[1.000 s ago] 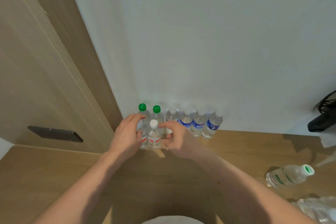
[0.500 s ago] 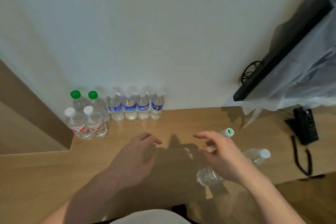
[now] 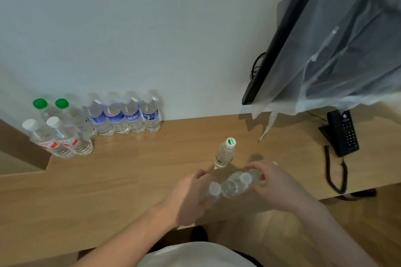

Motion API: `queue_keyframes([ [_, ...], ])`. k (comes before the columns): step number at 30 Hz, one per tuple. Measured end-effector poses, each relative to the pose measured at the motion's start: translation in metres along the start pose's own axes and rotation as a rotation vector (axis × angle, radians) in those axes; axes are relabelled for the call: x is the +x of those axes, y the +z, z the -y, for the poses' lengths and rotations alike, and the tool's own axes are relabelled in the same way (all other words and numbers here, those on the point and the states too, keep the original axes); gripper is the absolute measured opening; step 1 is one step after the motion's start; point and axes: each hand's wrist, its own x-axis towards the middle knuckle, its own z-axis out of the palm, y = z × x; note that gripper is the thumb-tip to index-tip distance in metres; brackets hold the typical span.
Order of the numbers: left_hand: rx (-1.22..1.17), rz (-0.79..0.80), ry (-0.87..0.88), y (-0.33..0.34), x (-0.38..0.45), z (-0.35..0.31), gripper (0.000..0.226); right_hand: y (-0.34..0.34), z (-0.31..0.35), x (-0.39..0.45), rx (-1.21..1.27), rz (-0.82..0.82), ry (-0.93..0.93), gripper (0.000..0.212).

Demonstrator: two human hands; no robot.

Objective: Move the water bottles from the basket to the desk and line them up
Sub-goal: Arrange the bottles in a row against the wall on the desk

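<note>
Near the front edge of the wooden desk (image 3: 134,180), my left hand (image 3: 191,197) grips a clear white-capped bottle (image 3: 211,191). Right beside it, my right hand (image 3: 271,184) grips a second white-capped bottle (image 3: 237,183). The two bottles touch each other. Just behind them stands a bottle with a green-and-white cap (image 3: 224,154), untouched. Against the wall at the left, several bottles stand lined up: two green-capped (image 3: 61,104), several blue-labelled (image 3: 121,115), and two red-labelled (image 3: 56,138) in front. No basket is in view.
A black screen (image 3: 280,37) draped in clear plastic sheet (image 3: 347,45) hangs over the desk's right part. A black corded phone (image 3: 341,132) stands at the desk's right end. A wooden panel meets the desk at the left.
The view swung right from the bottle row. Both hands left the red-labelled bottles, travelled right, and now each grips a white-capped bottle near the desk's front edge.
</note>
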Motion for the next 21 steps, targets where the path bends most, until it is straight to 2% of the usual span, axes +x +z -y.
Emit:
queue_keyframes([
  [8,0.099,-0.082,-0.090,0.024,0.016,-0.008,0.033,0.032,-0.028,0.026,-0.003,0.048,-0.129,0.046],
  [15,0.073,-0.216,-0.259,0.007,0.032,0.014,0.031,0.033,-0.034,0.036,0.093,0.031,-0.154,0.028],
  [21,0.108,-0.272,-0.307,0.010,0.026,0.022,0.032,0.038,-0.031,0.041,0.117,0.023,-0.175,0.015],
])
